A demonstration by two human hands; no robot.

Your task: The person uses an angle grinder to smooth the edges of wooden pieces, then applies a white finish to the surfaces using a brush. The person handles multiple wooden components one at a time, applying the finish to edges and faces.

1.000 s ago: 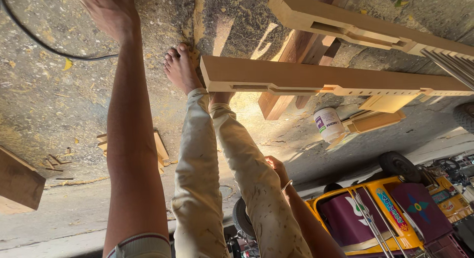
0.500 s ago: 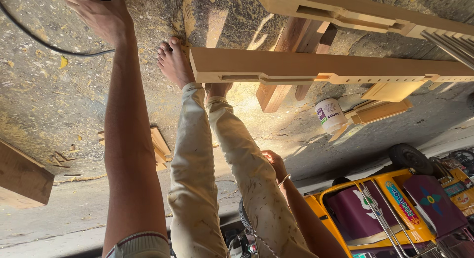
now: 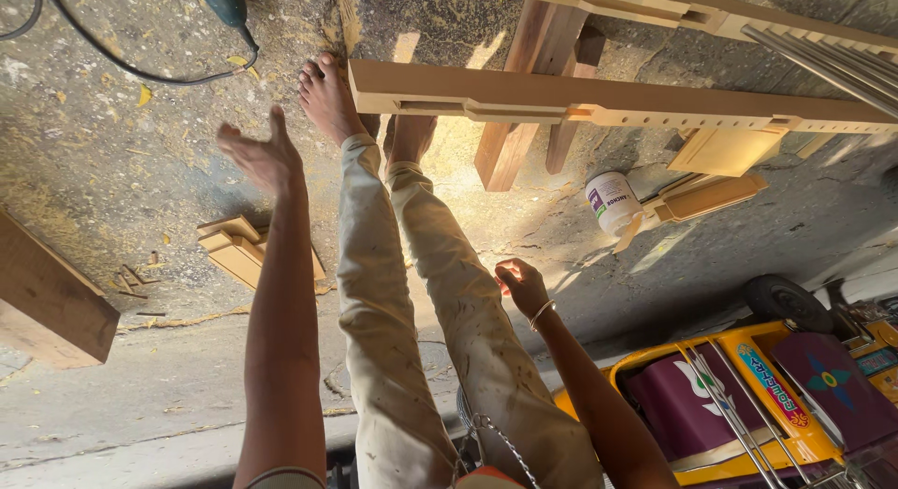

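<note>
At the far edge of the floor (image 3: 112,124), past the bare foot (image 3: 327,101): let go of the teal power tool (image 3: 223,1), lying corded there; drew back left hand (image 3: 262,157), splayed, empty, so tool work paused. Kept right hand (image 3: 521,285) curled at thigh, contents impossible to tell.

Power tool (image 3: 217,1) cut off at top edge; one foot (image 3: 410,138) partly under wooden rail (image 3: 524,94).

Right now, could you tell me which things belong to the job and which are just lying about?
In use, likely: long slotted rail against a foot; teal power tool near open left hand.
Lying about: white jar; small wood blocks; plank; metal rods.
</note>
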